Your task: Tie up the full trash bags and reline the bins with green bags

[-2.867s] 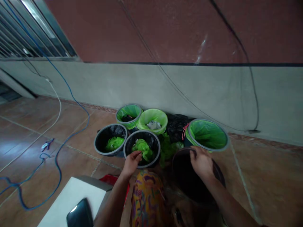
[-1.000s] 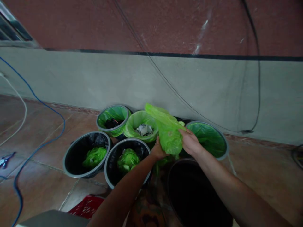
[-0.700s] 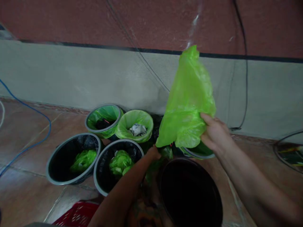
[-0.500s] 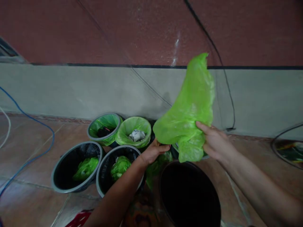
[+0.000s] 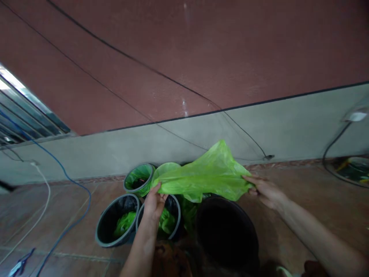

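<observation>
Bag (image 5: pixel 201 179) of thin green plastic stretched above dark bin (image 5: pixel 250 227), our left hand (image 5: pixel 154 204) and right hand (image 5: pixel 266 191) pinching opposite ends, fingers closed. Step, we judge: spreading; next move calls for gentle two-handed pull.

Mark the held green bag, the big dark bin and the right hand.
green bag (image 5: pixel 203 177): head view, middle of the spread film.
big dark bin (image 5: pixel 227 236): head view, shadowed interior.
right hand (image 5: pixel 267 191): head view, middle of the hand.

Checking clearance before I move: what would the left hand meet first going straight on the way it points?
Beyond the green bag it holds, the left hand would probably meet the pale green bin first, though depth is unclear.
</observation>
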Demonstrator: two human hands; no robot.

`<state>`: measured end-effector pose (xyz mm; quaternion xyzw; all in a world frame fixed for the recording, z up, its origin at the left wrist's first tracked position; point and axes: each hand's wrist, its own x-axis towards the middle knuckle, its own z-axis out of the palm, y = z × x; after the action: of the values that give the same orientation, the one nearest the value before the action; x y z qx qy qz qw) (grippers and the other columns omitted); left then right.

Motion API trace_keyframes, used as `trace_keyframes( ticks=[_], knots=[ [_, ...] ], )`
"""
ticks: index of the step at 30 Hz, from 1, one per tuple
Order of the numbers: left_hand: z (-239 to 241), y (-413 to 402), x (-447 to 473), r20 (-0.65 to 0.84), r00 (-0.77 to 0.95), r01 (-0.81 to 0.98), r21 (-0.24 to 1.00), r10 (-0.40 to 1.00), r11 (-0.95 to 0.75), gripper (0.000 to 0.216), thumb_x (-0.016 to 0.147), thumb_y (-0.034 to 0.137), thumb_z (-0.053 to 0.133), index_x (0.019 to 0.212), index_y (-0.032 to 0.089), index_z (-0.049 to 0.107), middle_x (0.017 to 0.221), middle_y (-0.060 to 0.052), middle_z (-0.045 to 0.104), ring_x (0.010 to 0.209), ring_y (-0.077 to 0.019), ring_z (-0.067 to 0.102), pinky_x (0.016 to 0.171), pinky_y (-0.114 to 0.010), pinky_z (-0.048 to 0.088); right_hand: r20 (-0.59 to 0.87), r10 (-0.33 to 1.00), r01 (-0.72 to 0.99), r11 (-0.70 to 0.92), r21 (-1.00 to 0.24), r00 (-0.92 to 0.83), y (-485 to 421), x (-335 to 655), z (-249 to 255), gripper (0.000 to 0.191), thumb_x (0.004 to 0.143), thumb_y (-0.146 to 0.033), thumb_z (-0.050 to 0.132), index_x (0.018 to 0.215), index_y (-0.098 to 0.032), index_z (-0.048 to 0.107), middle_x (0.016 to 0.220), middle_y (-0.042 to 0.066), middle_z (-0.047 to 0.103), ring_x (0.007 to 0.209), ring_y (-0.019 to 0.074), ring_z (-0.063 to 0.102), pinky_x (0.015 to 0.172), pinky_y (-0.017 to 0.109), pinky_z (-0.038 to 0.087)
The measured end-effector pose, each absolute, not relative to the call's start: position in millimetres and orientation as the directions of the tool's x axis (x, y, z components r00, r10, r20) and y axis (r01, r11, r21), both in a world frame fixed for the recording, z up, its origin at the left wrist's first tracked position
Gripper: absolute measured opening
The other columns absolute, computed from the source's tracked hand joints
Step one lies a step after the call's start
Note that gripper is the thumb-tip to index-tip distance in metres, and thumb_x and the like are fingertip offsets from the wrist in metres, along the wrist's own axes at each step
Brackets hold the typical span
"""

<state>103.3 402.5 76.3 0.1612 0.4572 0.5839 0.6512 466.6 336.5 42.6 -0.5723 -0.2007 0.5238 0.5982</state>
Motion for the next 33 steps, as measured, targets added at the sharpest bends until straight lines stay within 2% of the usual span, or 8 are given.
trace_keyframes(
  ticks=[3, 9, 12, 15, 19, 22, 26, 33],
  knots=[
    [86, 380, 93, -0.386, -0.160, -0.594, 0.773, 0.909, 0.224, 0.018, 0.085, 0.006, 0.061, 0.099, 0.016, 0.067, 0.090, -0.004, 0.078, 0.077, -0.0151, 0.074, 0.075, -0.027, 0.061, -0.329, 0.839, -0.408, -0.142, -0.902, 0.434, 333, 482, 30, 0.017, 0.065, -0.023, 0.077, 0.072, -0.022, 0.061, 0.053, -0.005, 0.051, 0.039, 0.0071, 0.040, 0.032, 0.019, 0.030],
    [115, 354, 111, -0.379, -0.207, -0.593, 0.782, 0.902, 0.193, 0.015, 0.087, 0.011, 0.060, 0.100, 0.015, 0.067, 0.083, -0.003, 0.077, 0.073, -0.0153, 0.073, 0.073, -0.025, 0.061, -0.224, 0.760, -0.248, -0.085, -0.965, 0.610, 326, 484, 61, 0.015, 0.077, -0.033, 0.066, 0.088, -0.022, 0.066, 0.085, 0.007, 0.071, 0.064, 0.0145, 0.062, 0.053, 0.025, 0.050],
    [128, 351, 130, -0.408, -0.196, -0.586, 0.778, 0.892, 0.227, 0.011, 0.088, 0.017, 0.060, 0.096, 0.015, 0.067, 0.079, -0.003, 0.076, 0.071, -0.0164, 0.072, 0.074, -0.027, 0.060, -0.010, 0.965, -0.016, -0.006, -1.000, 0.263, 302, 463, 74, 0.052, 0.078, -0.051, 0.068, 0.121, -0.023, 0.064, 0.121, 0.012, 0.069, 0.110, 0.0259, 0.065, 0.090, 0.039, 0.055],
    [138, 349, 147, -0.422, -0.160, -0.592, 0.764, 0.892, 0.255, 0.013, 0.089, 0.023, 0.058, 0.095, 0.016, 0.067, 0.075, -0.003, 0.075, 0.070, -0.0175, 0.071, 0.076, -0.028, 0.060, 0.081, 0.990, 0.247, 0.106, -0.963, -0.112, 271, 427, 66, 0.096, 0.067, -0.054, 0.078, 0.149, -0.023, 0.043, 0.152, 0.015, 0.048, 0.138, 0.0338, 0.046, 0.115, 0.053, 0.037],
    [149, 335, 171, -0.385, -0.096, -0.619, 0.745, 0.918, 0.248, 0.021, 0.091, 0.023, 0.052, 0.104, 0.017, 0.067, 0.082, -0.003, 0.076, 0.084, -0.0190, 0.072, 0.088, -0.032, 0.058, -0.011, 0.992, 0.435, 0.047, -0.899, -0.129, 245, 377, 36, 0.122, 0.061, -0.055, 0.081, 0.158, -0.013, 0.022, 0.157, 0.023, 0.037, 0.144, 0.0391, 0.036, 0.117, 0.057, 0.031],
    [156, 315, 189, -0.286, -0.014, -0.589, 0.776, 0.958, 0.224, 0.032, 0.089, 0.028, 0.057, 0.118, 0.020, 0.065, 0.100, -0.005, 0.077, 0.107, -0.0226, 0.069, 0.100, -0.036, 0.053, 0.015, 1.000, 0.387, 0.015, -0.922, -0.003, 241, 355, 19, 0.093, 0.069, -0.046, 0.075, 0.150, -0.017, 0.040, 0.145, 0.019, 0.053, 0.134, 0.0357, 0.050, 0.109, 0.051, 0.041],
    [155, 294, 203, -0.133, 0.090, -0.454, 0.877, 0.987, 0.160, 0.053, 0.082, 0.054, 0.067, 0.126, 0.023, 0.063, 0.119, -0.008, 0.073, 0.128, -0.0297, 0.058, 0.107, -0.043, 0.048, -0.028, 1.000, 0.299, -0.025, -0.954, -0.005, 246, 352, 10, 0.020, 0.077, -0.023, 0.053, 0.087, -0.017, 0.069, 0.087, 0.008, 0.073, 0.085, 0.0256, 0.069, 0.079, 0.037, 0.053],
    [98, 281, 187, -0.232, 0.158, 0.061, 0.972, 0.960, 0.225, 0.061, 0.058, 0.033, 0.090, 0.112, 0.019, 0.066, 0.112, -0.010, 0.075, 0.107, -0.0262, 0.070, 0.094, -0.036, 0.053, -0.025, 0.999, 0.121, -0.021, -0.992, -0.028, 261, 378, 25, 0.014, 0.077, -0.024, 0.053, 0.073, -0.019, 0.066, 0.067, 0.000, 0.069, 0.064, 0.0171, 0.061, 0.060, 0.026, 0.045]
  ],
)
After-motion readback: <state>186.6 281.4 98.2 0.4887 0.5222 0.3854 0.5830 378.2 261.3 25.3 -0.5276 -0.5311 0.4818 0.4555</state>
